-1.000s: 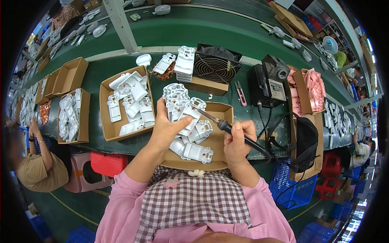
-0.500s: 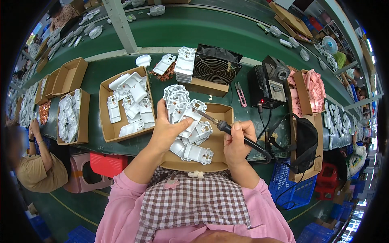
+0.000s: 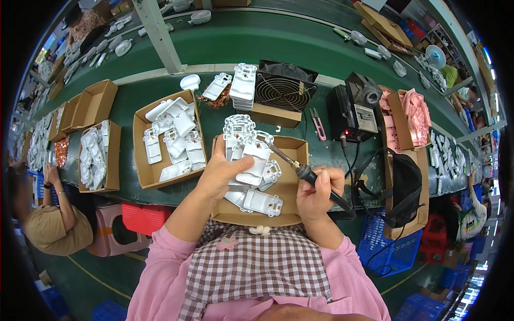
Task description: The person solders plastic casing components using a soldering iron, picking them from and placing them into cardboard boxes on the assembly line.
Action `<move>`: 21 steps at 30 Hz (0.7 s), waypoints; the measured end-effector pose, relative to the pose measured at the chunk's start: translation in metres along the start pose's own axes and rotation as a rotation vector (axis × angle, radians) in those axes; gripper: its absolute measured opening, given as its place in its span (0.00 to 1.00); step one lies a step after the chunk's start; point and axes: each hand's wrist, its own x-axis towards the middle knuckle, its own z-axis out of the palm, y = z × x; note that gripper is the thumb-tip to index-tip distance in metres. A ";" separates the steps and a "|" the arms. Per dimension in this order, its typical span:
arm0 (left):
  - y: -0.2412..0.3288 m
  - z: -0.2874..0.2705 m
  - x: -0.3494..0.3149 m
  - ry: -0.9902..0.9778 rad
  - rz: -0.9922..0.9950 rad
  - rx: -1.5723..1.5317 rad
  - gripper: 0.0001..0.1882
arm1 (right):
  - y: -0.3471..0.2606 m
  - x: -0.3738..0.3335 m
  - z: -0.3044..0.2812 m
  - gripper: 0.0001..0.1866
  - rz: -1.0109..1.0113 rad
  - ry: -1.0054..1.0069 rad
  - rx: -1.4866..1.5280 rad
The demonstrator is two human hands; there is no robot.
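My left hand (image 3: 218, 172) is closed round several white plastic housings (image 3: 256, 163), its thumb pressed on the front one. In my right hand (image 3: 320, 193) is a soldering iron (image 3: 305, 173) with a black handle, slanting up to the left. Its metal tip is at the upper end of the front housing; whether it touches cannot be told. Both hands are over a shallow cardboard box (image 3: 293, 153), where more white housings (image 3: 262, 203) lie below the held ones.
Left stands a cardboard box (image 3: 141, 170) of white housings. Behind are stacked housings (image 3: 243, 88) and a black fan (image 3: 284, 91). To the right lie pink-handled snips (image 3: 318, 125), a black soldering station (image 3: 348, 115) and a black bag (image 3: 402, 187). A co-worker (image 3: 53, 214) sits at far left.
The front housing in my left hand has turned more upright and shifted slightly right. My right hand has moved a little right and down with the soldering iron, its tip still by the housing.
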 end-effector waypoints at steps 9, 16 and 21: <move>-0.005 -0.005 0.005 -0.007 0.007 -0.093 0.31 | 0.000 -0.003 -0.006 0.09 0.099 -0.083 -0.094; 0.003 0.001 0.000 0.002 0.040 -0.014 0.26 | 0.003 -0.004 -0.005 0.09 0.066 -0.076 -0.088; 0.004 0.003 -0.001 0.020 0.046 -0.045 0.25 | 0.005 -0.003 -0.002 0.09 0.129 -0.079 -0.218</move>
